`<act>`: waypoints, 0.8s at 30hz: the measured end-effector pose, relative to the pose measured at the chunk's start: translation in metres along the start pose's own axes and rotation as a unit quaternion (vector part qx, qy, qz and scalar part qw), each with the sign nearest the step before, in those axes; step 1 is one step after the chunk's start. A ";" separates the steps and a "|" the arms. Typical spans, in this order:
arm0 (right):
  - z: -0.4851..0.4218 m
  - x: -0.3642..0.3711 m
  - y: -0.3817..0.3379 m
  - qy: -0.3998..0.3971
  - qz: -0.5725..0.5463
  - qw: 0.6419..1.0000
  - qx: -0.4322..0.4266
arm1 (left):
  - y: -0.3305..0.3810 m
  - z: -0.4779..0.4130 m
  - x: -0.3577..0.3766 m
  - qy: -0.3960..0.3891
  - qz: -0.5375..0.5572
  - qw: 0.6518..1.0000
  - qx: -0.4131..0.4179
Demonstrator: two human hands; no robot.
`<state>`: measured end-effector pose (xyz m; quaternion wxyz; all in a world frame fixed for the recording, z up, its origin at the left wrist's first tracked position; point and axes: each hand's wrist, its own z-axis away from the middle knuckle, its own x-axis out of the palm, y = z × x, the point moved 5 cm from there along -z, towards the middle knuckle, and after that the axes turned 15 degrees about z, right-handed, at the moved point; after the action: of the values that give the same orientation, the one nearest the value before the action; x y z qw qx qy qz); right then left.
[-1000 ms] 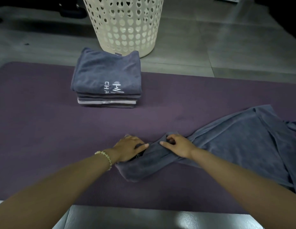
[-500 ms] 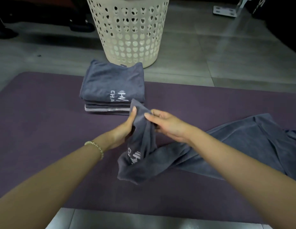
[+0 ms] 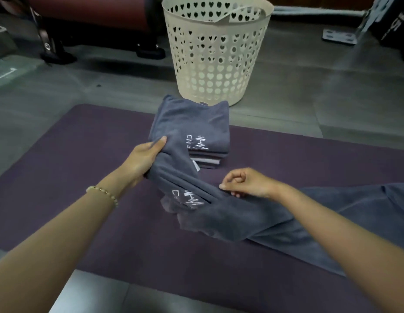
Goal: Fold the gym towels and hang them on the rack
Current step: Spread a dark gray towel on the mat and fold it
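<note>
While in left hand (image 3: 144, 159), one towel (image 3: 230, 218)

Dim indoor light, cool and flat. The source seems overhead and toward the far right: a pale glare streak runs slantwise down the grey floor (image 3: 354, 91) there, and a duller sheen lies on the tile at the bottom edge. The cream laundry basket (image 3: 215, 71) is the brightest thing in view. Background behind it falls near black, detail lost. Shadows are weak and soft-edged: a faint one on the purple mat (image 3: 83, 159) under the loose towel (image 3: 230, 218), darker in its folds. Whole frame soft, slightly smeared. White lettering on the folded towel stack (image 3: 192, 123) is readable only in part. Wide-angle bowing: the mat's far edge curves, and the forearms (image 3: 61, 240) swell toward the lower corners.
</note>
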<state>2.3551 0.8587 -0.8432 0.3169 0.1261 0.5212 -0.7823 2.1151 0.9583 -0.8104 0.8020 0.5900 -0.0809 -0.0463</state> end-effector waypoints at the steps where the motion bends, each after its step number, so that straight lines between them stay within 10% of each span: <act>1: -0.004 0.002 0.006 0.007 -0.002 1.000 0.006 | -0.009 -0.004 -0.009 0.010 -0.080 0.997 0.007; 7: -0.008 0.033 0.057 -0.018 0.057 0.997 0.057 | -0.073 0.007 -0.002 -0.046 -0.305 0.947 0.094; 10: 0.001 0.046 0.079 -0.034 0.155 0.986 0.053 | -0.112 0.024 0.029 -0.218 -0.310 0.925 0.030; 13: 0.005 0.068 0.086 -0.067 0.229 0.970 0.050 | -0.150 0.051 0.054 -0.356 -0.427 0.830 -0.037; 24: -0.002 0.100 0.066 -0.145 0.350 0.925 0.018 | -0.177 0.058 0.039 -0.343 -0.528 0.776 -0.015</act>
<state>2.3196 0.8071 -0.9447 0.6404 0.1913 0.3782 -0.6406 2.1462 0.8444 -0.9590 0.5790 0.4733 -0.0258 -0.6634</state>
